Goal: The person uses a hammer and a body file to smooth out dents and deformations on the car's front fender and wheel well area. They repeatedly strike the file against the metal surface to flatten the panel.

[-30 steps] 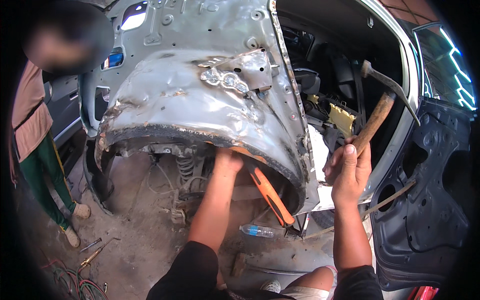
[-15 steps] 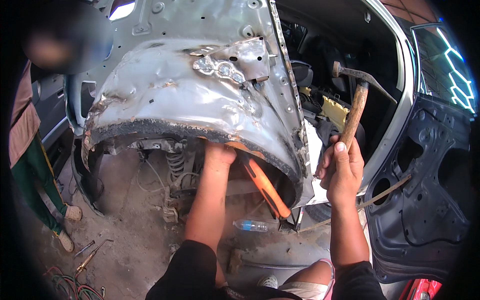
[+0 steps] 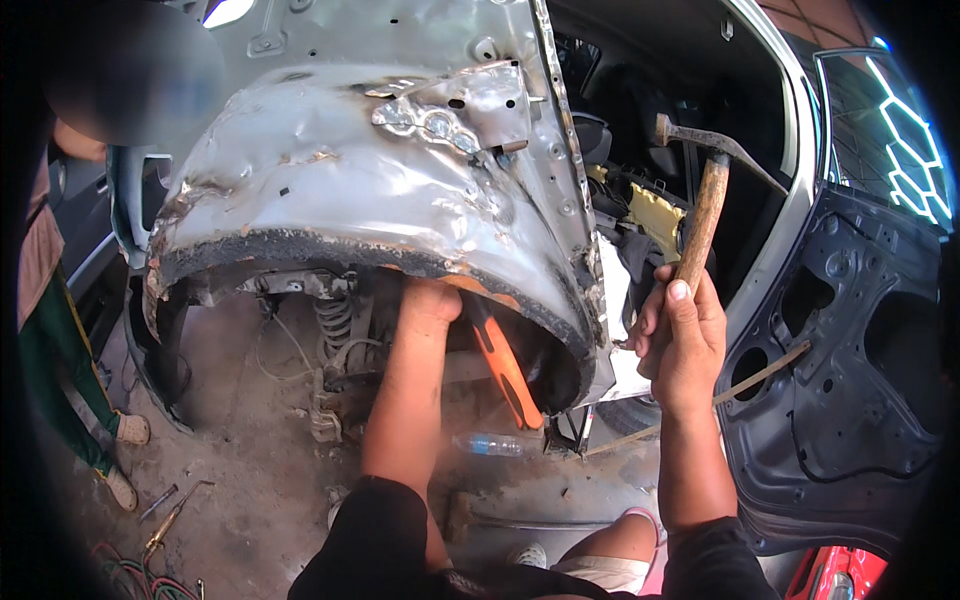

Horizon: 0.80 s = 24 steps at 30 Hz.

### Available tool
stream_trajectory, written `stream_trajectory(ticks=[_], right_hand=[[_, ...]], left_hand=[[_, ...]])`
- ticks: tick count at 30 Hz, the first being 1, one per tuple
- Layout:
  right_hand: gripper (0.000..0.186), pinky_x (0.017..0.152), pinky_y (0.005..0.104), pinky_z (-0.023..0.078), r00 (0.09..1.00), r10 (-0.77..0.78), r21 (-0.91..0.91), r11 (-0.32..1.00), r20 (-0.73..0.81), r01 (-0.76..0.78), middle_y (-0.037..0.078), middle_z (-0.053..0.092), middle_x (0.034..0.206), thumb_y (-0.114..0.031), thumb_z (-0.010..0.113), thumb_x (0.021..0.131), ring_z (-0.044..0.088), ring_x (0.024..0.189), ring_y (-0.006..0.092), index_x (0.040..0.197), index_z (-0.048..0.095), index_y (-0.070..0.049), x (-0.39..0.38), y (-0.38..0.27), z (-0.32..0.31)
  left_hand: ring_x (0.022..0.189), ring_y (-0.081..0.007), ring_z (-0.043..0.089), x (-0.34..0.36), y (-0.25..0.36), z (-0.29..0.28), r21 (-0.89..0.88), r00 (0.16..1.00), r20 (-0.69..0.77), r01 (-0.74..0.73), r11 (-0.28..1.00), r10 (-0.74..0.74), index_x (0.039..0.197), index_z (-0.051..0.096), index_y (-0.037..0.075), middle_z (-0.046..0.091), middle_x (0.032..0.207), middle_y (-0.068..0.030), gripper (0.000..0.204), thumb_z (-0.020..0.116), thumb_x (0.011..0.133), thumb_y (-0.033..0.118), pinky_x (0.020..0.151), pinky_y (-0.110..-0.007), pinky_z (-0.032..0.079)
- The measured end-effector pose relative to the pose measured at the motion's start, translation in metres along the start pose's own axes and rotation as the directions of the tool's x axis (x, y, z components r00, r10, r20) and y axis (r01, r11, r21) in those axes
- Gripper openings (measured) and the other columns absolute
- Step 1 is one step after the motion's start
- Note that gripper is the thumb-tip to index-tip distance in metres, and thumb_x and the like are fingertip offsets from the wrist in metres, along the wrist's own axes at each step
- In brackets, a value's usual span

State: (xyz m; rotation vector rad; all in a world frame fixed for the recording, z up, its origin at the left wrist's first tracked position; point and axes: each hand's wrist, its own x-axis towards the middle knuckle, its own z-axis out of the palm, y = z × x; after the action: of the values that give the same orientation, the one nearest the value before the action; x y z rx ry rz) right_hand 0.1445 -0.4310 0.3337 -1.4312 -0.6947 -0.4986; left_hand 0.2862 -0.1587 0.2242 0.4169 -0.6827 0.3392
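Note:
Wrapped around the wooden handle of a body hammer [image 3: 706,215], my right hand [image 3: 682,335] is closed, thumb along the handle. The hammer stands upright with its narrow metal head on top, clear of the panel. My left hand [image 3: 432,298] reaches up beneath a grey metal wheel arch [image 3: 330,170]; its fingers are hidden behind the rim. Beside that wrist a tool with an orange and black handle [image 3: 507,370] hangs down at a slant, its upper end hidden. The arch is dented and scorched, with a rough welded bracket [image 3: 465,110] on it.
A coil spring [image 3: 333,322] shows inside the wheel well. To the right hangs a bare car door [image 3: 840,370]. A plastic bottle [image 3: 490,444] and a long-handled hammer [image 3: 460,520] lie on the floor. Another person [image 3: 60,330] stands at left, near a torch with hoses [image 3: 165,525].
The whole view has shifted slightly. The orange handle's lower end has swung left, so it hangs more steeply. My right hand still holds the hammer up in much the same pose.

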Motion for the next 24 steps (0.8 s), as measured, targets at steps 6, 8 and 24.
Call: stream_trajectory(ticks=[6,8,24], right_hand=[[0.032,0.046,0.0249,0.044,0.998,-0.028,0.011,1.000,-0.057,0.029,0.003,0.053,0.067,-0.032,0.054,0.108,0.049,0.046,0.0105,0.118,0.054,-0.002,-0.007,-0.006,-0.015],[0.031,0.046,0.0255,0.043,0.996,-0.038,0.019,0.999,-0.081,0.040,0.004,0.052,0.068,-0.031,0.053,0.108,0.048,0.047,0.0108,0.119,0.053,-0.002,-0.008,0.000,-0.020],[0.025,0.044,0.0271,0.044,0.908,0.364,-0.328,0.900,0.209,-0.286,0.003,0.057,0.064,-0.026,0.052,0.109,0.056,0.048,0.0106,0.099,0.053,-0.003,0.006,-0.012,0.044]], left_hand=[[0.123,-0.0326,0.058,0.007,0.005,-0.020,0.115,0.958,-0.288,0.031,0.993,0.004,0.140,0.053,0.009,0.060,0.136,-0.0135,0.052,0.049,0.104,0.045,0.104,-0.050,0.050],[0.120,-0.0326,0.060,0.001,0.005,0.016,0.040,0.962,-0.260,0.095,0.995,-0.081,0.137,0.055,0.008,0.061,0.133,-0.0131,0.049,0.051,0.103,0.044,0.101,-0.051,0.052],[0.115,-0.0304,0.063,-0.009,0.009,0.031,-0.079,0.988,-0.048,0.143,0.987,-0.147,0.131,0.058,0.007,0.065,0.125,-0.0130,0.046,0.054,0.103,0.043,0.099,-0.050,0.053]])
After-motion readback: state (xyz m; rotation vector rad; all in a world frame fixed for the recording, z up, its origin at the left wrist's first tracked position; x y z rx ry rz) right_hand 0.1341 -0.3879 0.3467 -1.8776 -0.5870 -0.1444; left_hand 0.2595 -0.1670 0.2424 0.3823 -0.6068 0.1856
